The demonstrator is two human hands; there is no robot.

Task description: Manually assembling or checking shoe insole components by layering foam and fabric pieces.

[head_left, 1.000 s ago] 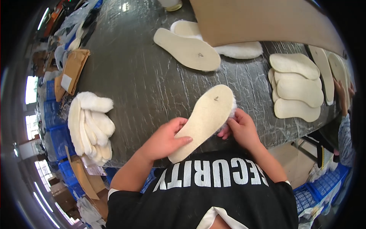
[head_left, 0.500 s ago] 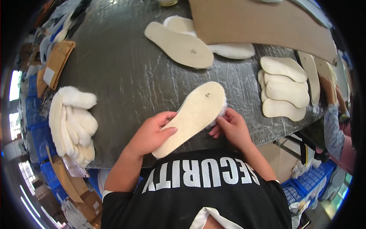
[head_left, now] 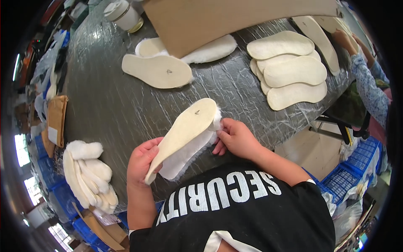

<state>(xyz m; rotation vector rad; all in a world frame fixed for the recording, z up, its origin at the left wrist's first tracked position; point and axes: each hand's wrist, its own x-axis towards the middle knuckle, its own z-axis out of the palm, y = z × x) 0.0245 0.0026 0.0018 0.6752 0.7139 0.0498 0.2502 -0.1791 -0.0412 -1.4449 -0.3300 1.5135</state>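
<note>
A cream insole [head_left: 184, 126] is held tilted in front of my chest. My left hand [head_left: 145, 161] grips its narrow lower end, thumb on top. Beneath it a white, fluffy-edged insole [head_left: 189, 153] spreads away from the cream one, the two meeting near the wide end. There my right hand [head_left: 237, 137] pinches the fluffy edge between thumb and fingers; just how it holds the two layers is partly hidden. Ahead on the table lies another cream insole [head_left: 157, 71], resting against fluffy white insoles [head_left: 212, 49] partly under a brown cardboard sheet [head_left: 235, 19].
At the right lies a stack of cream insoles [head_left: 296, 75]; a bundle of fluffy insoles [head_left: 90, 174] sits at the left table edge. A lidded cup [head_left: 124, 16] stands at the back. Another person's sleeve [head_left: 369, 86] shows at the right, above blue crates [head_left: 342, 180].
The held insole has tilted and a white layer has opened out below it. My left hand has slid to its narrow end. The view has shifted, bringing the cup into sight.
</note>
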